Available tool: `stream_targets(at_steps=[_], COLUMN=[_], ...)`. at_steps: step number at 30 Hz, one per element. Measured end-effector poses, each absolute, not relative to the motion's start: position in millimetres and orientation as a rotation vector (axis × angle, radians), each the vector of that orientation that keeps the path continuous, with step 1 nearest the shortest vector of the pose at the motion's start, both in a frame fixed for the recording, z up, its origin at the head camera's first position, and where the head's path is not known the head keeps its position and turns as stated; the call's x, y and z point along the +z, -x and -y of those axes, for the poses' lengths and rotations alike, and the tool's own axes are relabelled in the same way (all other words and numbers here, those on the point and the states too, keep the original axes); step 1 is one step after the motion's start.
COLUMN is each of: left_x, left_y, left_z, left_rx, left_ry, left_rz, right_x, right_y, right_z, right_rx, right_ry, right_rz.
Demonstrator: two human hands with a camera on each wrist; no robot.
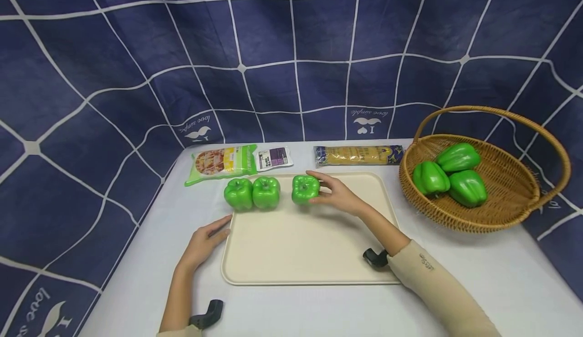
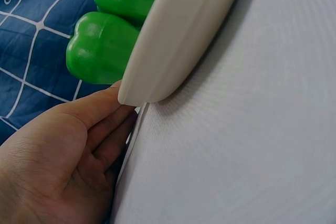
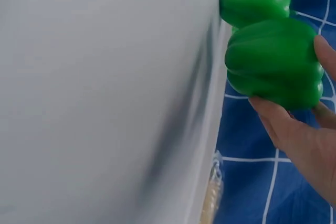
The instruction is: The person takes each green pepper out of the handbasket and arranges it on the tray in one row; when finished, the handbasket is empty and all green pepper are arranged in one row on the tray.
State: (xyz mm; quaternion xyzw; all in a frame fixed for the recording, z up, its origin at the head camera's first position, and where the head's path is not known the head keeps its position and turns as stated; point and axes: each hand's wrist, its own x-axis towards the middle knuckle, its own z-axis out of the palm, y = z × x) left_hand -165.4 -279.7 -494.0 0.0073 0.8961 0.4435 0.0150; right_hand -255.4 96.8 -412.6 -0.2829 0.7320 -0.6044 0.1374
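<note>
My right hand [image 1: 337,194] holds a green bell pepper [image 1: 304,189] between thumb and fingers over the back part of a beige tray [image 1: 291,251]. In the right wrist view the same pepper fills the space between the thumb and the fingers. Two more green bell peppers, one [image 1: 239,194] left of the other [image 1: 266,192], sit side by side at the tray's back left corner. Beside the tray's left edge, my left hand [image 1: 202,243] has its fingertips against the rim, as the left wrist view shows; some of its fingers are partly hidden there.
A wicker basket [image 1: 505,195] with a tall handle stands at the right, holding three green bell peppers [image 1: 468,187]. Behind the tray lie a green food packet [image 1: 223,162], a small white-and-purple sachet [image 1: 274,159] and a long pasta packet [image 1: 358,155]. A blue checked cloth [image 1: 319,89] hangs behind.
</note>
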Motion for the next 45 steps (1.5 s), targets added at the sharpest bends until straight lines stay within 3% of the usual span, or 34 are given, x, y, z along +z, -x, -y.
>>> stream_targets(at_steps=[16, 28, 35, 45], left_x=[-491.0, -492.4, -492.5, -492.3], left_y=[164.1, 164.5, 164.1, 164.3], left_z=[277.8, 278.6, 279.1, 278.5], left_rx=[1.394, 1.402, 1.398, 1.406], left_ry=[-0.029, -0.034, -0.049, -0.044], left_rz=[-2.787, -2.785, -2.791, -2.791], right_x=[-438.8, -418.7, -440.6, -432.9], right_y=[275.1, 264.6, 274.3, 268.4], right_z=[-77.0, -68.2, -66.6, -63.4], right_rx=[-1.668, -1.758, -1.783, -1.802], right_ry=[0.831, 0.785, 0.796, 0.753], right_rz=[-2.149, -2.056, -2.09, -2.075])
